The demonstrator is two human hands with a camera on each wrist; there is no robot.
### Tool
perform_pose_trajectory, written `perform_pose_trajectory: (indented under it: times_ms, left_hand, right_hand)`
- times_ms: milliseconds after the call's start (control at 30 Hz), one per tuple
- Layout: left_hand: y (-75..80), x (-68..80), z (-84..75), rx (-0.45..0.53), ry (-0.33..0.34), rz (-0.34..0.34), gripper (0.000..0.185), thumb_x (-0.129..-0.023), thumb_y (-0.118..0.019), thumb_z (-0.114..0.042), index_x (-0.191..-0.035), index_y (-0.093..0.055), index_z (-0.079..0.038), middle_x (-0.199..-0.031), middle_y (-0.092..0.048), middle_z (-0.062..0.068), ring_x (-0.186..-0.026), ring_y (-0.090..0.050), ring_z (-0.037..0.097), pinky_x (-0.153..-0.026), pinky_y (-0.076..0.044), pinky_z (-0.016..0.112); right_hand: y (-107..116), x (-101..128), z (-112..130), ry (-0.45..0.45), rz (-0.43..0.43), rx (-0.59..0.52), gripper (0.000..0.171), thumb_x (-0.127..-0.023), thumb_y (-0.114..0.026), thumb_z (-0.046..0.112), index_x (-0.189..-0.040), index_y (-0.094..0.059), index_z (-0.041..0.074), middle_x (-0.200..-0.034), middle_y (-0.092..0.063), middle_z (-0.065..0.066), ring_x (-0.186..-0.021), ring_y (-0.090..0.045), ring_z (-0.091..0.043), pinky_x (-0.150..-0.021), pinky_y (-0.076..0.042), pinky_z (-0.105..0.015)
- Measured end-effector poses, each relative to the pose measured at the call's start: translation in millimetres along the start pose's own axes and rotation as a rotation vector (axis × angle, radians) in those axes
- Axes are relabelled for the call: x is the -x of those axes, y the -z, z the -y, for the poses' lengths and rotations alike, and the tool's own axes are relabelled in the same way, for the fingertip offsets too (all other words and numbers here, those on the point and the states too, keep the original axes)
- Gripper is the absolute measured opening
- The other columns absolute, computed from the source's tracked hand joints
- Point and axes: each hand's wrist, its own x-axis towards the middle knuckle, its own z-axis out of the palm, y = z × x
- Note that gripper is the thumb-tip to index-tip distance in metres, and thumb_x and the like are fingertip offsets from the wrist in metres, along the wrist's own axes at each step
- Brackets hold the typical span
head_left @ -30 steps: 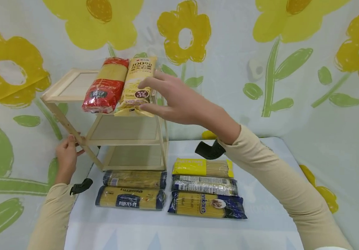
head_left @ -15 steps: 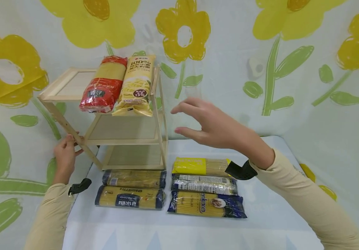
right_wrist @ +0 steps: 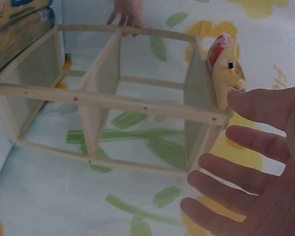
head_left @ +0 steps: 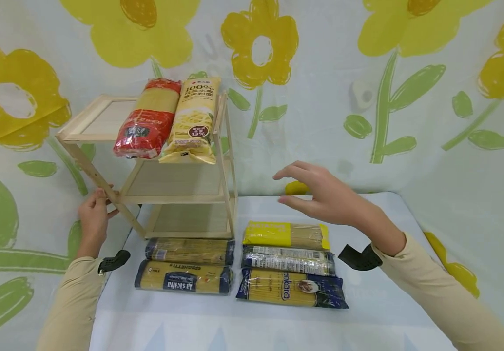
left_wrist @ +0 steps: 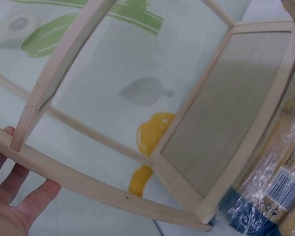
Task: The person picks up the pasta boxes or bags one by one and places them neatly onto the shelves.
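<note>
The left hand [head_left: 94, 218] grips a side post [head_left: 125, 215] of the wooden shelf [head_left: 173, 199], which looks light and stiff. The right hand [head_left: 326, 196] is empty, fingers apart. Below it lies a yellow pasta pack [head_left: 267, 234], likely slippery and snappable; best held mid-pack.

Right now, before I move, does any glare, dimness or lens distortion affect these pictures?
Head view: evenly lit, small highlights on the red-and-clear plastic pasta packet; left wrist: dimmer, with the pale wooden three-tier rack's rails bowed, apparently by the lens, and glare streaking the clear-and-blue plastic spaghetti packet; right wrist: dim and hazy, the bare right hand looking shaded.
</note>
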Motion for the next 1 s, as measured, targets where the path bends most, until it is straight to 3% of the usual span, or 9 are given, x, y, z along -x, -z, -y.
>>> perform_pose_trajectory:
  times_ms: [333,667,1000]
  left_hand:
    - [-0.4,-0.3,0.0,-0.003,-0.001,0.002,0.034,-0.094,-0.052,-0.035,-0.109,-0.069,-0.01,-0.097,-0.066,-0.001,-0.092,-0.059,0.01,-0.063,-0.056,0.021]
    - [0.6,-0.2,0.6,-0.018,-0.014,-0.008,0.034,-0.094,-0.05,-0.035,-0.108,-0.07,-0.011,-0.097,-0.065,-0.002,-0.091,-0.059,0.009,-0.064,-0.055,0.02]
    - [-0.1,0.8,-1.3,-0.046,-0.02,0.001,0.037,-0.094,-0.05,-0.036,-0.112,-0.069,-0.009,-0.101,-0.062,-0.004,-0.093,-0.058,0.009,-0.065,-0.055,0.021]
  right_hand:
    - [-18,28,-24,-0.01,-0.048,-0.023,0.036,-0.088,-0.07,0.02,-0.122,-0.058,0.014,-0.117,-0.06,0.002,-0.106,-0.055,-0.014,-0.083,-0.048,-0.036]
    - [-37,54,-48,-0.146,-0.02,-0.06,0.042,-0.085,-0.073,0.025,-0.124,-0.057,0.016,-0.12,-0.059,0.003,-0.109,-0.053,-0.015,-0.085,-0.05,-0.04]
    - [-62,78,-79,-0.206,-0.021,-0.05,0.047,-0.082,-0.076,0.024,-0.124,-0.056,0.017,-0.122,-0.058,0.001,-0.11,-0.054,-0.019,-0.082,-0.05,-0.043]
